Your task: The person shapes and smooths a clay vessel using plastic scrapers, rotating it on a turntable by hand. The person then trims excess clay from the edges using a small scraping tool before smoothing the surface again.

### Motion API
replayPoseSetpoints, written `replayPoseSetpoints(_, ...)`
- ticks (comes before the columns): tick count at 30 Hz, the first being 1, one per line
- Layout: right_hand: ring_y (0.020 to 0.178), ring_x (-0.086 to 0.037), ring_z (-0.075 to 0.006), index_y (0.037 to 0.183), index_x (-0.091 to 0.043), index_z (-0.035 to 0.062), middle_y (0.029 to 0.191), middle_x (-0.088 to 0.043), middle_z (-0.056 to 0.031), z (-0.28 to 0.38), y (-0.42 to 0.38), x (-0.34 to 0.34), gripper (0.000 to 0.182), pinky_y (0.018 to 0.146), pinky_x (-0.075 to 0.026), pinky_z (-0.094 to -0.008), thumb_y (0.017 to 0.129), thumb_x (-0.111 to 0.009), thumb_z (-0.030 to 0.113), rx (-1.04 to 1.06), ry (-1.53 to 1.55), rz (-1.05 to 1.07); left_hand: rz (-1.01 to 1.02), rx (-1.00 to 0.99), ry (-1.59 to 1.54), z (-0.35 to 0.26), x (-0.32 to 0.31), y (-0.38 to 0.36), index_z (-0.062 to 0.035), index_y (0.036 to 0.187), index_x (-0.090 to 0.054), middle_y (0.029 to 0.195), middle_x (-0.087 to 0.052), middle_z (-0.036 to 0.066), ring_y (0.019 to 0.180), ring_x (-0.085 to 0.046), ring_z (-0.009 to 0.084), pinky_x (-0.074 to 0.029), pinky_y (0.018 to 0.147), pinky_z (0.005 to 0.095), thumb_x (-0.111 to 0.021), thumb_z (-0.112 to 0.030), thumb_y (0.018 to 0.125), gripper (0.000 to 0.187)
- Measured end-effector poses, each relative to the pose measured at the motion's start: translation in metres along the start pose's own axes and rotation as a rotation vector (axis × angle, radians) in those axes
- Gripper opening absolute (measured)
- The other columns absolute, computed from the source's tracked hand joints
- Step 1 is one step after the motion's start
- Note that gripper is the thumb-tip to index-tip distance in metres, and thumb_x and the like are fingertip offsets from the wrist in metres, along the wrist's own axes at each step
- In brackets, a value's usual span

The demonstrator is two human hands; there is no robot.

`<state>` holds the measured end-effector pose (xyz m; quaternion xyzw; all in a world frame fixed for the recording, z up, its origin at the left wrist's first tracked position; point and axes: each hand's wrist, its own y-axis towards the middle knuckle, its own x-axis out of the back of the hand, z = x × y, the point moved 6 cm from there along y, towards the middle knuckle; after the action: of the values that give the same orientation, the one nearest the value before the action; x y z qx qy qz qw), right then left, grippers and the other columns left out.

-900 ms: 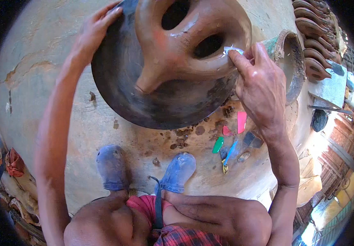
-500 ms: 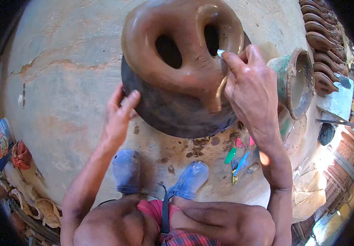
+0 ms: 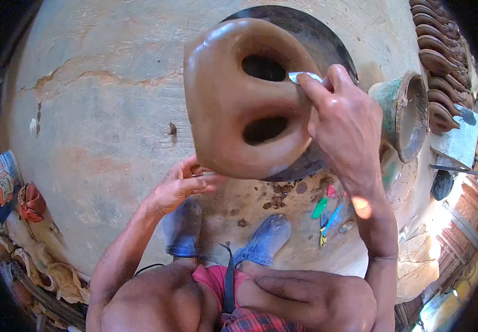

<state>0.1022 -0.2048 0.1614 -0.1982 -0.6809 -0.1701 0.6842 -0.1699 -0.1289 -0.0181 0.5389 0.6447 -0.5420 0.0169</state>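
A brown clay piece with two oval holes (image 3: 217,105) rests on a dark round wheel (image 3: 327,41). My right hand (image 3: 347,113) is closed on a small whitish-blue scraper (image 3: 307,76), held at the piece's right side beside the upper hole. Near the lower left edge of the clay is my left hand (image 3: 186,185), fingers apart and partly blurred, with nothing seen in it. Whether its fingertips touch the clay, I cannot tell.
A crusted green pot (image 3: 388,105) stands right of the wheel. Small coloured tools (image 3: 320,208) lie near my blue shoes (image 3: 266,238). Shaped clay pieces (image 3: 438,61) line the upper right. At the left are a printed packet (image 3: 1,188) and a red cloth (image 3: 31,202).
The clay piece has turned roughly a quarter turn, its holes now lying sideways. My left hand has moved down and right. My right hand still holds the scraper, slightly right of before.
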Motion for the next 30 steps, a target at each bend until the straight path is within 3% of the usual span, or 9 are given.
replayPoseSetpoints(3, 0.09, -0.066, -0.0245, 0.111, -0.079, 0.0147, 0.095, -0.063, -0.0064, -0.006, 0.002, 0.015, 0.032, 0.073, -0.059, -0.0388, 0.081, -0.072, 0.006, 0.15, -0.024, -0.186, -0.022, -0.122, -0.136, -0.01, 0.014, 0.0, -0.0058, 0.169, -0.029, 0.155, -0.056, 0.016, 0.133, -0.065, 0.0274, -0.056, 0.108, 0.0431, -0.062, 0.003, 0.091, 0.084)
replayPoseSetpoints(6, 0.093, -0.066, -0.0257, 0.114, -0.08, 0.0145, 0.098, -0.064, -0.0057, -0.008, 0.011, 0.021, 0.036, 0.077, -0.059, -0.0391, 0.081, -0.073, 0.004, 0.346, -0.037, -0.344, -0.087, -0.179, -0.176, -0.028, 0.033, 0.007, -0.0059, 0.169, -0.028, 0.151, -0.058, 0.017, 0.13, -0.066, 0.0274, -0.057, 0.108, 0.0466, -0.057, 0.001, 0.092, 0.082)
replayPoseSetpoints(9, 0.102, -0.066, -0.0257, 0.12, -0.078, 0.0142, 0.111, -0.068, -0.0061, -0.009, 0.015, 0.003, 0.041, 0.082, -0.058, -0.0402, 0.08, -0.074, 0.006, 0.523, 0.002, -0.351, -0.012, -0.308, -0.237, -0.069, 0.038, 0.011, -0.0065, 0.17, -0.027, 0.146, -0.061, 0.018, 0.127, -0.068, 0.0273, -0.058, 0.106, 0.0448, -0.058, -0.013, 0.099, 0.078)
replayPoseSetpoints(11, 0.108, -0.066, -0.0256, 0.122, -0.076, 0.0128, 0.122, -0.069, -0.0076, -0.004, 0.013, -0.008, 0.039, 0.086, -0.056, -0.0416, 0.084, -0.072, 0.014, 0.663, -0.012, -0.3, -0.016, -0.4, -0.192, -0.091, 0.039, 0.015, -0.0063, 0.17, -0.027, 0.138, -0.066, 0.016, 0.118, -0.071, 0.0256, -0.059, 0.104, 0.0425, -0.057, -0.03, 0.104, 0.075)
replayPoseSetpoints(16, 0.107, -0.065, -0.0259, 0.117, -0.074, 0.0093, 0.117, -0.067, -0.0085, -0.001, -0.001, -0.007, 0.03, 0.087, -0.054, -0.0411, 0.09, -0.066, 0.018, 0.635, -0.075, -0.222, -0.067, -0.439, -0.135, -0.124, 0.035, 0.031, -0.0062, 0.165, -0.039, 0.133, -0.069, 0.012, 0.107, -0.071, 0.021, -0.058, 0.099, 0.0399, -0.053, -0.043, 0.111, 0.067)
replayPoseSetpoints(19, 0.101, -0.066, -0.028, 0.111, -0.073, 0.0063, 0.107, -0.064, -0.0112, 0.007, -0.008, -0.002, 0.025, 0.085, -0.055, -0.0419, 0.089, -0.065, 0.016, 0.484, -0.099, -0.134, -0.345, -0.417, 0.107, -0.123, 0.039, 0.038, -0.0056, 0.153, -0.055, 0.132, -0.069, 0.011, 0.114, -0.068, 0.0201, -0.057, 0.098, 0.0398, -0.046, -0.057, 0.113, 0.066)
replayPoseSetpoints(24, 0.091, -0.068, -0.0333, 0.098, -0.07, 0.0004, 0.101, -0.06, -0.0164, 0.016, -0.015, 0.001, 0.019, 0.079, -0.058, -0.0443, 0.081, -0.07, 0.01, 0.243, 0.007, -0.048, -0.294, -0.388, 0.016, -0.104, 0.039, 0.036, -0.0069, 0.155, -0.05, 0.13, -0.07, 0.012, 0.105, -0.07, 0.0199, -0.058, 0.093, 0.0367, -0.044, -0.058, 0.113, 0.066)
replayPoseSetpoints(28, 0.089, -0.069, -0.0335, 0.098, -0.07, -0.0002, 0.101, -0.06, -0.0171, 0.025, -0.027, 0.007, 0.021, 0.078, -0.059, -0.0444, 0.079, -0.071, 0.008, 0.16, 0.071, 0.039, -0.212, -0.306, -0.141, -0.058, 0.035, 0.026, -0.0104, 0.151, -0.048, 0.128, -0.07, 0.012, 0.096, -0.073, 0.0199, -0.059, 0.089, 0.0364, -0.041, -0.061, 0.113, 0.064)
replayPoseSetpoints(30, 0.088, -0.069, -0.033, 0.098, -0.07, -0.0001, 0.099, -0.059, -0.0167, 0.028, -0.036, 0.007, 0.021, 0.078, -0.06, -0.0436, 0.079, -0.072, 0.008, 0.108, 0.13, 0.081, -0.137, -0.286, -0.181, -0.039, 0.025, 0.019, -0.0113, 0.149, -0.047, 0.127, -0.07, 0.012, 0.101, -0.074, 0.0219, -0.06, 0.09, 0.0393, -0.04, -0.062, 0.113, 0.063)
